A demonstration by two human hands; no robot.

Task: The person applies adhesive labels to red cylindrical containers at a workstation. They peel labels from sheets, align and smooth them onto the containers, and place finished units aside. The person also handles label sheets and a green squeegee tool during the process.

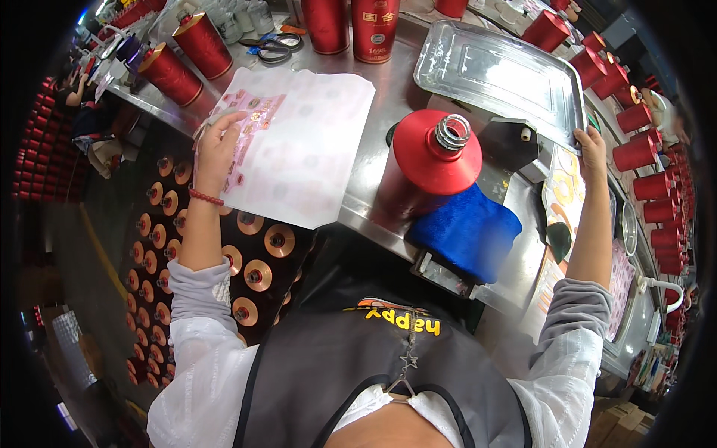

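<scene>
My left hand point(217, 145) pinches the left edge of a large white sheet point(314, 142), pink-printed with gold marks along that side. The sheet hangs partly over the table's front edge. On the right, my right hand point(591, 151) has its fingers closed at the near right corner of a shallow metal tray point(497, 78). Between my hands a red bottle point(426, 168) with a bare, clear threaded neck stands in front of the tray. A blue cloth point(474, 230) lies against its right side.
Scissors point(275, 47) and several red bottles point(203, 46) lie or stand at the back of the metal table. A dark block point(511, 145) sits right of the near bottle, beside an orange-printed sheet point(565, 187). Below left stand many copper-topped bottles point(258, 275). Red bottles point(633, 154) line the far right.
</scene>
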